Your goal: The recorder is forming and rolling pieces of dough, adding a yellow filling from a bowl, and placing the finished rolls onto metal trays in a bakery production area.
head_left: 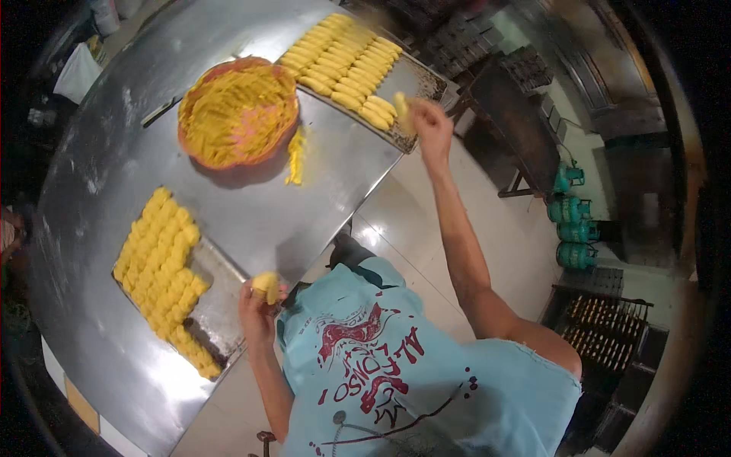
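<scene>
Left hand (257, 311): fingers curled around a yellow dough piece (266, 285), held at the near right edge of the lower baking tray (222, 293), which carries rows of knobbly yellow dough pieces (156, 259). Right hand (432, 128): fingertips closed on an elongated dough roll (402, 113), just beside the rows of smooth yellow rolls (343, 65) on the upper baking tray (409, 81). Between trays, on the steel table (327, 156): one orange-rimmed bowl (183, 137) of yellow contents; beside it, one bright yellow strip (295, 158).
</scene>
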Motion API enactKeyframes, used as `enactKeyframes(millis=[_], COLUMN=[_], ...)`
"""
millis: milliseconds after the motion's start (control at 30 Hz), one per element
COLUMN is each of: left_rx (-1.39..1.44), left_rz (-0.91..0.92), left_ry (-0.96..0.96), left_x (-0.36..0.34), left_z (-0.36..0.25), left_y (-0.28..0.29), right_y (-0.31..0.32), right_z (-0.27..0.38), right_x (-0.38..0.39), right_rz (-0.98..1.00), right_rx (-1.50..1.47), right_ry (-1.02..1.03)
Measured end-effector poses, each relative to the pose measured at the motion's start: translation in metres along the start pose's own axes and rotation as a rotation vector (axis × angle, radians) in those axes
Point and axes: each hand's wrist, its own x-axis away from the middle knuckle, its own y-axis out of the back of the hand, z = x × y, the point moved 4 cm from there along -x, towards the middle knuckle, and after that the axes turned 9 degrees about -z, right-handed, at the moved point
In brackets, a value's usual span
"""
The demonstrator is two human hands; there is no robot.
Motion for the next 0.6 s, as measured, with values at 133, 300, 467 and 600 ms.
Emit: enactKeyframes(millis=[133,300,467,600], left_rx=[-0.140,-0.077,0.008,0.028], left_rz=[0.008,-0.182,-0.371,-0.229], left_ry=[0.096,0.148,0.102,0.083], left_x=[-0.014,-0.022,-0.018,-0.026], left_z=[0.024,0.035,0.049,0.046], left_y=[-0.094,-0.134,-0.124,-0.135], right_y=[-0.030,-0.050,-0.052,-0.059], right_z=[-0.065,-0.149,-0.136,-0.131], right_x=[-0.104,-0.120,-0.111,-0.109], right_rz=[0.125,0.432,0.486,0.545], right_rx=[0.059,0.252,0.340,0.558], right_ry=[0.207,0.048,0.054,0.299])
